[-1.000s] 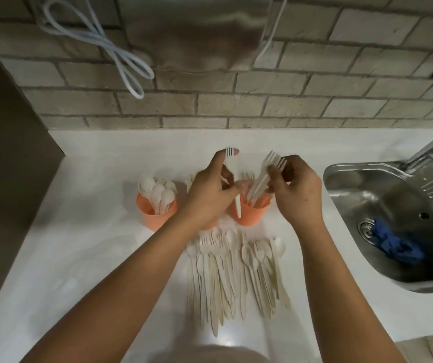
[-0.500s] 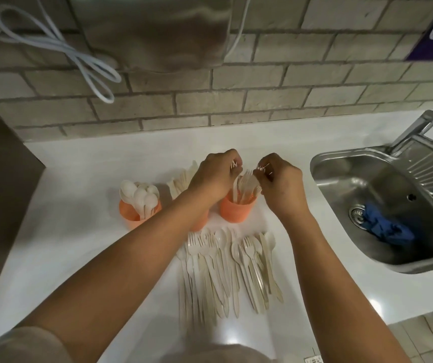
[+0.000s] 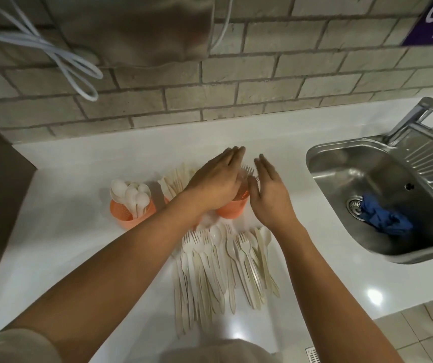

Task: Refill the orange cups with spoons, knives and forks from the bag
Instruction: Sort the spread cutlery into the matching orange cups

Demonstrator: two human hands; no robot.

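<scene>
Spoons (image 3: 131, 192) stand bowls-up in the leftmost orange cup (image 3: 131, 217) on the white tabletop (image 3: 73, 252). Just to their right, knives (image 3: 174, 179) fan upward, their lower ends hidden behind my left forearm. Next comes my left grip (image 3: 215, 179), fingers straight and pressed together, its palm flat against the left side of the forks (image 3: 248, 170) that stand tines-up in the right orange cup (image 3: 232, 211). My right grip (image 3: 270, 192) mirrors it on the other side of that cup, fingers straight and close together beside the tines, holding nothing. Nearer to me, below both hands, loose cutlery (image 3: 223, 263) lies in a rough row on the tabletop, handles pointing my way, with forks, spoons and knives mixed. Far right, a steel sink (image 3: 341, 150) is set into the tabletop, with a blue cloth (image 3: 383, 218) by its drain and a tap (image 3: 414, 116) behind it.
</scene>
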